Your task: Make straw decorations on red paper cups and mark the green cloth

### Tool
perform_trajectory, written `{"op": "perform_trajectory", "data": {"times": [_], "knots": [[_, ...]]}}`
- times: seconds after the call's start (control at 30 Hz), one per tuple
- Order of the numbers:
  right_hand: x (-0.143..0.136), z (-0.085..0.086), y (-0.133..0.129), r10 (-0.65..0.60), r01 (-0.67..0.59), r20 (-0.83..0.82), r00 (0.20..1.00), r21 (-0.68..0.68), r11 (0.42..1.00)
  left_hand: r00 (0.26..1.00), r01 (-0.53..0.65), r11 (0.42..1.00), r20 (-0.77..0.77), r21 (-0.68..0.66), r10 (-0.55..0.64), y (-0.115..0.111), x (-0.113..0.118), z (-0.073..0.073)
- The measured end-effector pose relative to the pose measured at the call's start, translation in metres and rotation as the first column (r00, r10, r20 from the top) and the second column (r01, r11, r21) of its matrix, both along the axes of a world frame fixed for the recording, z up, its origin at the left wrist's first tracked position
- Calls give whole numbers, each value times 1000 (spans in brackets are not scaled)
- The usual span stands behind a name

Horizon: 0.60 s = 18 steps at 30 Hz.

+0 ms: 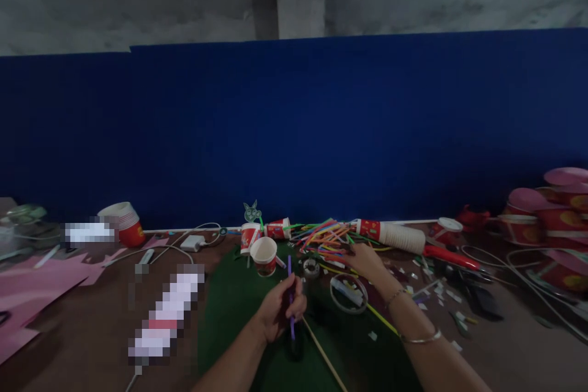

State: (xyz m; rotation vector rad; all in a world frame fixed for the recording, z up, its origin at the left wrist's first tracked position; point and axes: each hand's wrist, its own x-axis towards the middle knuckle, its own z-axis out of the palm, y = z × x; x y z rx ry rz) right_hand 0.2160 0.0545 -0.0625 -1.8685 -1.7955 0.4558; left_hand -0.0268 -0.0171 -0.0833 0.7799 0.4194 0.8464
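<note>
Head view, seen from my remote station: two bare hands at work over a dark green mat (229, 331) on a brown table (105, 331). I see the left hand (278, 312) with its fingers curled round a purple straw (290, 266), which stands nearly upright in its grip, the upper end projecting above the fingers. A dark loop shows just below this hand; I cannot tell what it belongs to. The right hand (367, 263), a metal bangle (425, 338) on its forearm, extends to the near right edge of a loose heap of multicoloured straws (324, 236). Its fingertips are partly hidden among the straws, and I cannot tell whether they pinch one. A thin wooden stick (324, 355) runs from beside the left hand toward the lower edge. Between the hands I note a small tape roll (311, 267) and, nearer me, a transparent ring (349, 310). Left of the heap, an open paper cup (264, 255) stands in front of a second, patterned cup (248, 237), above which rises a cat-faced cutout (252, 212). Right of the heap, a stack of paper cups (397, 237) lies on its side.
</note>
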Motion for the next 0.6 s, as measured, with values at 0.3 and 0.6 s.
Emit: {"op": "perform_trajectory", "data": {"times": [0.3,0.6], "knots": [[-8,-6,-3,36,-42,218,975,26,999,998,-38,997,-45,-60,35,3,-1,-2],[-12,-10,-5,52,-69,296,954,47,996,998,-49,997,-44,-52,47,2,-3,-1]]}}
